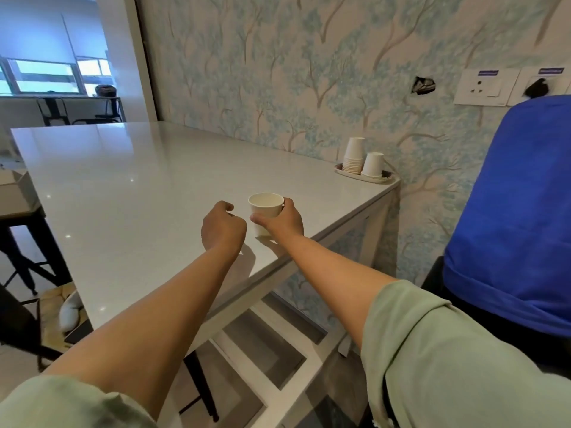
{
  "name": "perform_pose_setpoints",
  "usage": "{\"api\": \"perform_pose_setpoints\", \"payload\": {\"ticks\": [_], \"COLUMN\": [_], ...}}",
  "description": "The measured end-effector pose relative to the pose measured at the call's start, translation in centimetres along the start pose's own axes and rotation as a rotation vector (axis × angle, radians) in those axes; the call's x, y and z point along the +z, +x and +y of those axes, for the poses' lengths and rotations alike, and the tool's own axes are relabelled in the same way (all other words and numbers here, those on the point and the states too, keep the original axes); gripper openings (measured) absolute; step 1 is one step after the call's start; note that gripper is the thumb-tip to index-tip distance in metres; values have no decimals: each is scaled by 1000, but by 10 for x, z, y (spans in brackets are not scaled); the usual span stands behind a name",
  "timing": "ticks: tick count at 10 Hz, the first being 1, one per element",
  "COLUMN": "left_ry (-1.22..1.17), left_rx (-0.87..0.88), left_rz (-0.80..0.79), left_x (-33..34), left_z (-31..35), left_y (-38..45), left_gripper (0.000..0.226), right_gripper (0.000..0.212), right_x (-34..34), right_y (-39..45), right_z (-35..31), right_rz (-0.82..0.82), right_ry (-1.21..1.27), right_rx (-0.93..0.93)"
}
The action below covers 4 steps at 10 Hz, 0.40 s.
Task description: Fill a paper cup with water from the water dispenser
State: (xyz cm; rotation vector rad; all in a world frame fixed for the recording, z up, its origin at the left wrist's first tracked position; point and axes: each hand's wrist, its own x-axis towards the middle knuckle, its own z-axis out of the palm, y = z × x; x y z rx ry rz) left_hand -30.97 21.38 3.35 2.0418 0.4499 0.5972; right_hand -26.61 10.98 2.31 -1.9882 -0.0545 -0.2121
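Observation:
A white paper cup [265,206] stands upright on the white table [123,186], close to its near right edge. My right hand [282,220] wraps around the cup's side, thumb in front and fingers behind. Just to the left of the cup, my left hand [223,226] is curled into a loose fist with nothing in it, resting on or just over the tabletop. At the right edge stands the water dispenser, its bottle under a blue cover [513,211]; the taps are out of sight. I cannot see whether the cup holds water.
Two stacks of upside-down paper cups [363,157] sit on a small tray [387,180] at the table's far right corner by the wallpapered wall. Wall sockets [482,88] hang above the dispenser. Black stools [21,248] stand to the left of the table.

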Motion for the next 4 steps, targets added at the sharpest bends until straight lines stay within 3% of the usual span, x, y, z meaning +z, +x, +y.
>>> {"api": "perform_pose_setpoints", "payload": {"ticks": [4], "left_ry": [20], "left_rx": [23], "left_rz": [0], "left_x": [0], "left_z": [1], "left_y": [-9], "left_gripper": [48], "right_gripper": [90], "right_x": [-10], "right_y": [-6], "right_z": [4], "right_rz": [43], "right_ry": [9], "right_rx": [-42]}}
